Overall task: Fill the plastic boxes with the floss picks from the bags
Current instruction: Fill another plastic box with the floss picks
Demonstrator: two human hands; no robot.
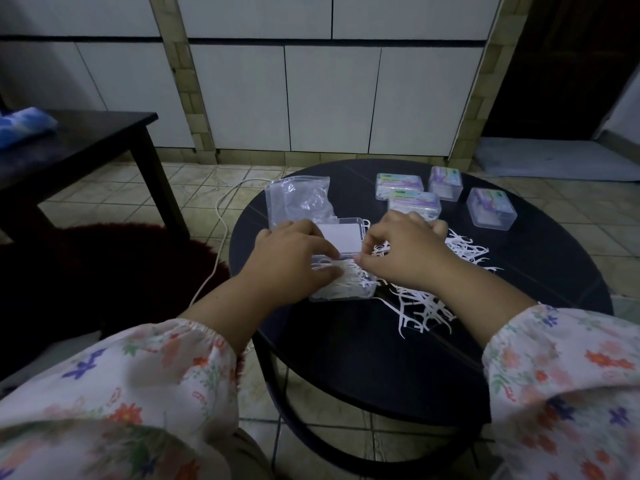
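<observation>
An open clear plastic box (346,289) lies on the round dark table (519,258), its lid (346,233) folded back and white floss picks inside. My left hand (294,258) rests on the box's left side, thumb and fingers touching the picks in it. My right hand (401,251) pinches floss picks at the box's right edge. A loose heap of white floss picks (426,299) spreads to the right of the box. An empty clear bag (298,199) lies behind the lid.
Several closed, filled boxes (491,207) stand at the table's far side. A white cable (221,216) runs over the tiled floor on the left, past a dark red rug (114,271) and a low dark table (86,143).
</observation>
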